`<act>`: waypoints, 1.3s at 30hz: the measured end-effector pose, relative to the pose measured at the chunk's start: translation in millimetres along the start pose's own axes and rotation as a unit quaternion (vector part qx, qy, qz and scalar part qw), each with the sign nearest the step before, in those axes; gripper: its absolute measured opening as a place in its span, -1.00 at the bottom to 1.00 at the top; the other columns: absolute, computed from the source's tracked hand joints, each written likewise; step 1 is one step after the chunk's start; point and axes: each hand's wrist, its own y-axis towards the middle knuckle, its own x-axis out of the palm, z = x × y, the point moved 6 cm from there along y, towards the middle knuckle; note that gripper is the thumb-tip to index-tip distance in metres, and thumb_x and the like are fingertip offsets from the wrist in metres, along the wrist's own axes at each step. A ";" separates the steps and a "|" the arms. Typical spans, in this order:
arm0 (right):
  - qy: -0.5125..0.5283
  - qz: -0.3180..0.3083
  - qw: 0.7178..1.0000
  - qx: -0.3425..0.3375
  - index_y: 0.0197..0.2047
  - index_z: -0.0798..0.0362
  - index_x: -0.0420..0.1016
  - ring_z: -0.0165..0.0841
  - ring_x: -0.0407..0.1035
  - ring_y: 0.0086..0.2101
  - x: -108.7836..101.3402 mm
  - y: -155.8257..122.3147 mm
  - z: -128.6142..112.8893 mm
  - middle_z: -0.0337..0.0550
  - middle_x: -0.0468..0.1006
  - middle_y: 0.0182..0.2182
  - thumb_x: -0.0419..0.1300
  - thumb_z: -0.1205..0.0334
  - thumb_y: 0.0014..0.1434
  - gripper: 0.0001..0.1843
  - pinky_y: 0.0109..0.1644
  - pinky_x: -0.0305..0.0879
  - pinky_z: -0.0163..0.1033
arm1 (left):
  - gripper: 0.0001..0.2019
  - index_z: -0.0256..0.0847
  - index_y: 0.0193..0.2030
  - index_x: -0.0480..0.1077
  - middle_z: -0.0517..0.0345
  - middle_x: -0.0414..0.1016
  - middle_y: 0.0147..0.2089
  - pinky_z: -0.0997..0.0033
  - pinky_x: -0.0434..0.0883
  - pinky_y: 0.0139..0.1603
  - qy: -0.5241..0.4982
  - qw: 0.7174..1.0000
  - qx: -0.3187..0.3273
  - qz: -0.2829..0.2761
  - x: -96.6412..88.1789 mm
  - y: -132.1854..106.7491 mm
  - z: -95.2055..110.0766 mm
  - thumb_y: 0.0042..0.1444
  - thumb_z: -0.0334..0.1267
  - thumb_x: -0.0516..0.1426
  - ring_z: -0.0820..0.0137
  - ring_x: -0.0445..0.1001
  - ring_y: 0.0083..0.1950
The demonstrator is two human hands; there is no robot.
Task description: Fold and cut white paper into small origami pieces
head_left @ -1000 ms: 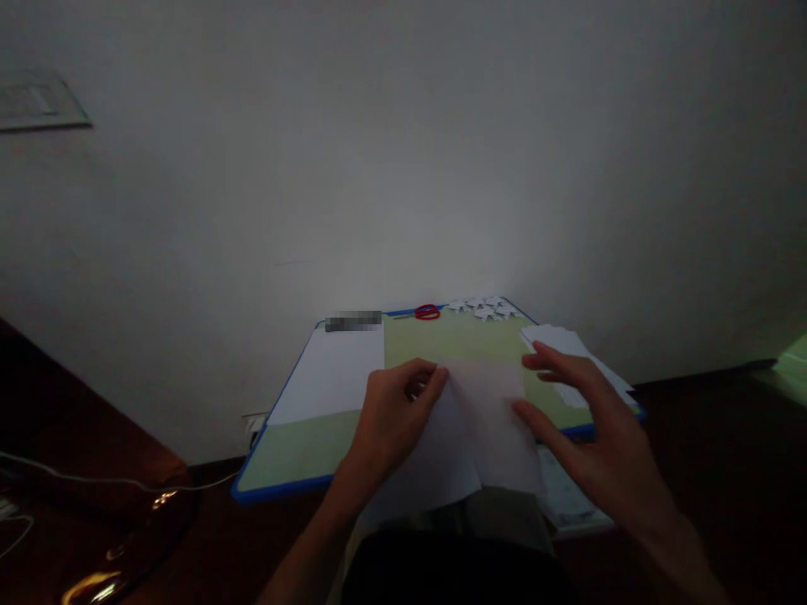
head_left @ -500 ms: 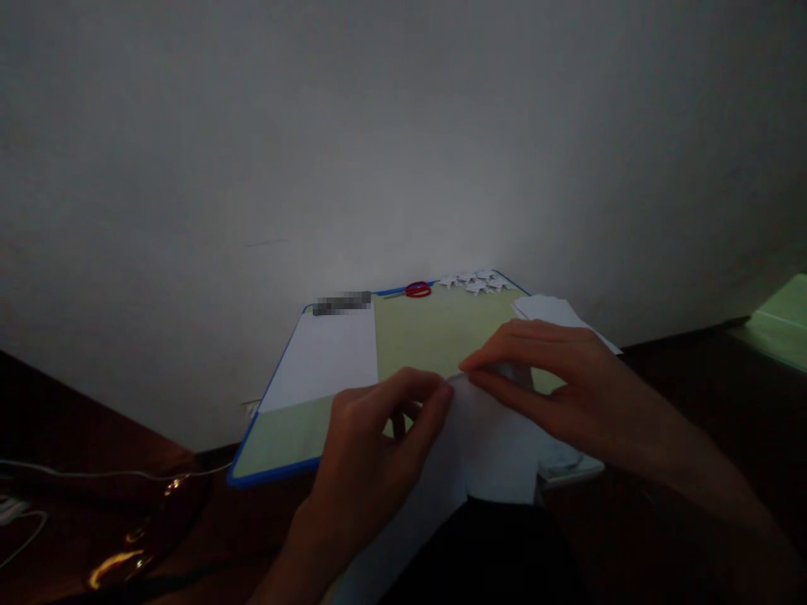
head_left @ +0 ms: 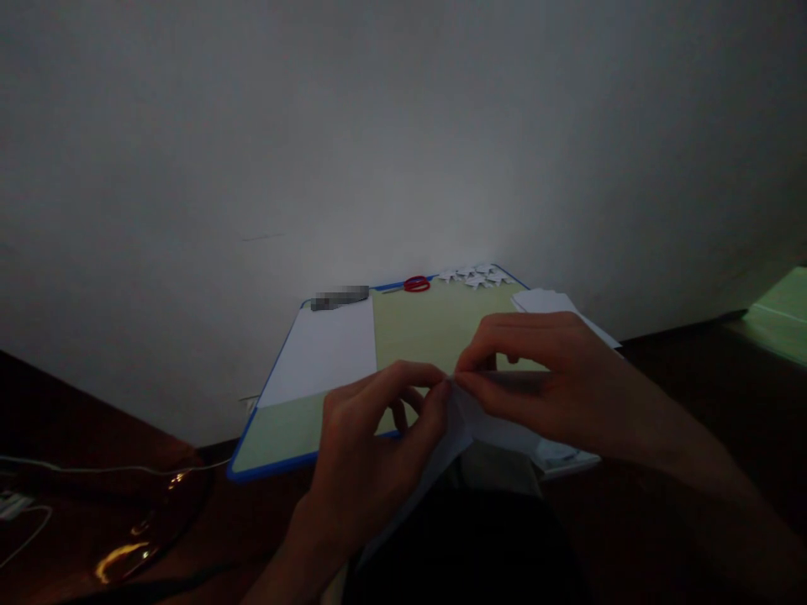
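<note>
My left hand (head_left: 378, 437) pinches the edge of a white sheet of paper (head_left: 498, 431) between thumb and fingers. Close beside it, my right hand (head_left: 542, 374) grips the same edge, its fingertips almost meeting the left ones. The sheet hangs below both hands above my lap, and the fingers hide part of it. Whether the edge is creased I cannot tell. Beyond the hands stands a small pale green table (head_left: 419, 328) with a blue rim. Red-handled scissors (head_left: 414, 285) lie at its far edge, near several folded white paper shapes (head_left: 476, 276) with points.
Another white sheet (head_left: 321, 344) covers the table's left part, with a blurred dark object (head_left: 340, 297) at its top. Loose white sheets (head_left: 551, 302) overhang the right edge. A grey wall (head_left: 403, 151) rises right behind the table. White cable (head_left: 126, 468) runs at lower left.
My hands have drawn closer together at the fingertips. Less of the sheet's face shows, and its lower edge has come up. The right fingers are more bent.
</note>
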 end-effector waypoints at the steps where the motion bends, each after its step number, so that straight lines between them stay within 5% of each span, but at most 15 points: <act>1: -0.005 0.001 1.000 0.000 -0.29 0.01 0.59 -0.45 0.47 -0.35 -0.4 0.0 -0.6 -0.36 0.63 -0.38 0.31 0.41 0.23 -0.89 -0.19 0.28 -0.29 | -0.88 -0.21 -0.24 0.55 0.37 0.58 -0.44 0.69 0.44 -0.38 -0.001 1.000 -0.001 0.003 0.0 0.5 0.4 0.18 -0.51 0.26 0.62 0.51 -0.47; 19: -0.025 0.008 0.999 -0.040 -0.25 0.02 0.58 -0.42 0.50 -0.30 -1.2 -0.7 -3.1 -0.29 0.64 -0.33 0.32 0.39 0.27 -0.92 -0.18 0.30 -0.28 | -0.90 -0.20 -0.26 0.53 0.39 0.50 -0.51 0.60 0.35 -0.47 0.046 0.999 0.022 -0.008 2.2 6.4 7.4 0.17 -0.47 0.25 0.60 0.40 -0.55; 39: -0.163 0.069 0.975 -0.132 -0.26 0.07 0.57 -0.29 0.44 -0.34 0.6 -10.7 -21.9 -0.16 0.61 -0.38 0.22 0.33 0.40 -0.84 -0.24 0.26 -0.11 | -0.86 -0.16 -0.29 0.46 0.36 0.48 -0.43 0.54 0.42 -0.29 0.061 0.997 0.036 -0.022 -0.2 6.0 12.0 0.21 -0.49 0.24 0.56 0.43 -0.43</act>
